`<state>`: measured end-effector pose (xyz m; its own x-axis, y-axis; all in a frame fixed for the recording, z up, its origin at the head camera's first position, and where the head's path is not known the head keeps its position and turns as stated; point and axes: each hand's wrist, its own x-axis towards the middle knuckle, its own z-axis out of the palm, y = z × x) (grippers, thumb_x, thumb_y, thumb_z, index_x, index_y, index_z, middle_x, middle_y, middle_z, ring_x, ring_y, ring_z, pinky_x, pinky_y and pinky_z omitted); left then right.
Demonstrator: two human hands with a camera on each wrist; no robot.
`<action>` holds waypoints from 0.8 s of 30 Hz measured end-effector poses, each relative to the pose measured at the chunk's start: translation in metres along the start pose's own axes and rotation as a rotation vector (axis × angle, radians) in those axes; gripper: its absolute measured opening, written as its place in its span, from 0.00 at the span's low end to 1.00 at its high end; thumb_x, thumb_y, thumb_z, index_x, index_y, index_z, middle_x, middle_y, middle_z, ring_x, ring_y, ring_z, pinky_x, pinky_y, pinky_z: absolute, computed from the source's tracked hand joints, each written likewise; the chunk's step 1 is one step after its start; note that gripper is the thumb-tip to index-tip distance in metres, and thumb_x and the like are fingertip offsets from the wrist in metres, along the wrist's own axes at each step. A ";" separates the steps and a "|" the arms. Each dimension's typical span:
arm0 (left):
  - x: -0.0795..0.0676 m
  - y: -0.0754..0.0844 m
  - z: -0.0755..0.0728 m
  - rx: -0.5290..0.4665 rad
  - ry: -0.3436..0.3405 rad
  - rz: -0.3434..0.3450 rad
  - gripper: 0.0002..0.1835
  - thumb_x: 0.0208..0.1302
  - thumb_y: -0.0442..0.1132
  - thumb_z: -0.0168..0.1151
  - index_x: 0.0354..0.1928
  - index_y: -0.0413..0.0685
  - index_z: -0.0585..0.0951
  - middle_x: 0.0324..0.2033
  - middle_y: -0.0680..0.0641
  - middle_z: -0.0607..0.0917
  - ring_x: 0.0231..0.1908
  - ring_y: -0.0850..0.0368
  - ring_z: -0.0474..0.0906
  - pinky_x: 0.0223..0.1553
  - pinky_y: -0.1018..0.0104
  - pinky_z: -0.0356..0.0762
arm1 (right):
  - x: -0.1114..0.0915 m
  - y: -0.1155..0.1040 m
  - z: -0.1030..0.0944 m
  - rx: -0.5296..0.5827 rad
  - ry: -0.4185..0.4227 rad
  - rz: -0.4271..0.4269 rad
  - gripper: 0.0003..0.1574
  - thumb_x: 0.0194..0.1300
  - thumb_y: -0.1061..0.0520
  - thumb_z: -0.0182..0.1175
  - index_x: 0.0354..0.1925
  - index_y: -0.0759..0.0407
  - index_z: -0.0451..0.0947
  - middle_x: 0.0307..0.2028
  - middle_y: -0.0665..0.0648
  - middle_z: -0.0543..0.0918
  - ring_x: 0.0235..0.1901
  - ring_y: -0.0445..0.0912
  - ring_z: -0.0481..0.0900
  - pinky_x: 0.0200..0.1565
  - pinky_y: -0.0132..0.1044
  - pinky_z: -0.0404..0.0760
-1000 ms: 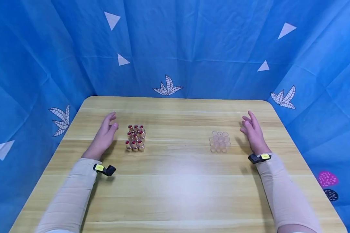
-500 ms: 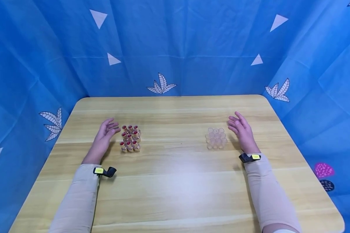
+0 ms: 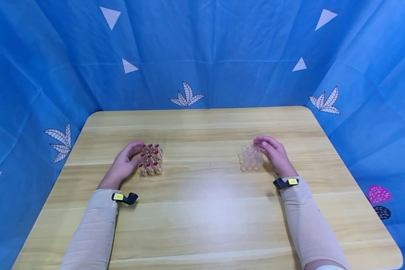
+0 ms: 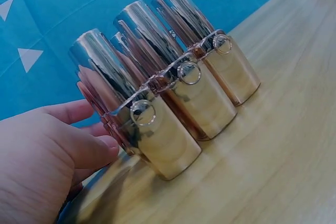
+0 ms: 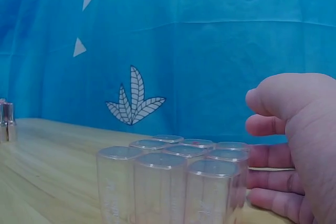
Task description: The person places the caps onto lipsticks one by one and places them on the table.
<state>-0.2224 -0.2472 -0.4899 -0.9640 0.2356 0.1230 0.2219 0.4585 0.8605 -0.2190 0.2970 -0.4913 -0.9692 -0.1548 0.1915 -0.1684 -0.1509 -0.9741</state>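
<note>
Several uncapped gold lipsticks (image 3: 150,167) with red tops stand upright in a tight block on the left half of the table. My left hand (image 3: 123,165) is at the block's left side, its fingers and thumb bent loosely around the nearest tubes. In the left wrist view, the thumb (image 4: 100,150) lies right beside a shiny gold lipstick (image 4: 163,135). On the right half, clear lipstick caps (image 5: 160,182) stand grouped in rows. My right hand (image 3: 275,155) reaches over their far right corner, fingers (image 5: 270,156) loosely bent beside the caps and thumb raised above them.
The light wood table (image 3: 202,210) has rounded far corners. A blue curtain (image 3: 202,45) with white leaf and triangle prints closes off the back and sides. Each wrist carries a small black camera, such as the left one (image 3: 131,198).
My left hand has moved right, up to the lipsticks. My right hand has moved left to the clear caps, and its fingers have come down over their corner. The head view has shifted slightly.
</note>
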 end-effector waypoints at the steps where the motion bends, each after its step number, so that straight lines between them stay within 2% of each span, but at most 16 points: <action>1: 0.001 -0.003 0.000 0.027 0.001 -0.009 0.30 0.57 0.27 0.56 0.61 0.54 0.63 0.54 0.48 0.72 0.56 0.50 0.64 0.58 0.49 0.55 | 0.000 0.000 0.001 -0.011 0.001 0.004 0.24 0.66 0.58 0.48 0.54 0.74 0.63 0.51 0.73 0.68 0.51 0.60 0.68 0.52 0.43 0.69; 6: 0.004 -0.008 0.002 0.077 0.006 -0.021 0.28 0.56 0.29 0.57 0.58 0.55 0.66 0.51 0.48 0.75 0.56 0.50 0.64 0.59 0.49 0.53 | -0.001 0.000 0.003 -0.062 0.007 0.032 0.23 0.66 0.57 0.49 0.51 0.75 0.65 0.47 0.73 0.70 0.47 0.56 0.72 0.49 0.39 0.73; 8: 0.003 0.002 0.003 0.077 0.004 -0.023 0.27 0.56 0.27 0.57 0.58 0.51 0.66 0.50 0.46 0.75 0.56 0.47 0.63 0.59 0.48 0.52 | -0.001 0.000 0.004 -0.087 0.014 0.043 0.22 0.65 0.57 0.50 0.50 0.74 0.66 0.47 0.72 0.71 0.46 0.55 0.73 0.48 0.38 0.74; 12: 0.006 0.000 0.005 0.072 -0.006 -0.021 0.27 0.56 0.25 0.55 0.58 0.49 0.66 0.49 0.43 0.75 0.54 0.45 0.65 0.57 0.46 0.55 | -0.002 -0.002 0.006 -0.179 0.034 0.062 0.18 0.64 0.60 0.52 0.49 0.71 0.69 0.46 0.69 0.74 0.44 0.52 0.74 0.45 0.36 0.75; 16: 0.011 -0.013 0.006 0.082 -0.007 -0.024 0.27 0.55 0.25 0.54 0.57 0.52 0.67 0.48 0.46 0.76 0.53 0.49 0.66 0.56 0.49 0.59 | -0.002 -0.003 0.007 -0.284 0.040 0.063 0.14 0.63 0.62 0.52 0.46 0.69 0.72 0.45 0.66 0.76 0.45 0.50 0.73 0.44 0.34 0.73; 24: 0.011 -0.013 0.006 0.149 0.011 -0.041 0.24 0.56 0.27 0.55 0.56 0.46 0.68 0.49 0.44 0.76 0.54 0.47 0.65 0.58 0.48 0.55 | 0.001 0.006 0.005 -0.364 0.070 0.067 0.13 0.63 0.56 0.53 0.43 0.61 0.77 0.44 0.59 0.78 0.45 0.48 0.73 0.45 0.32 0.71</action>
<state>-0.2352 -0.2453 -0.5027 -0.9740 0.2056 0.0956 0.2012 0.5895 0.7823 -0.2203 0.2914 -0.4962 -0.9881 -0.0837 0.1293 -0.1446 0.2161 -0.9656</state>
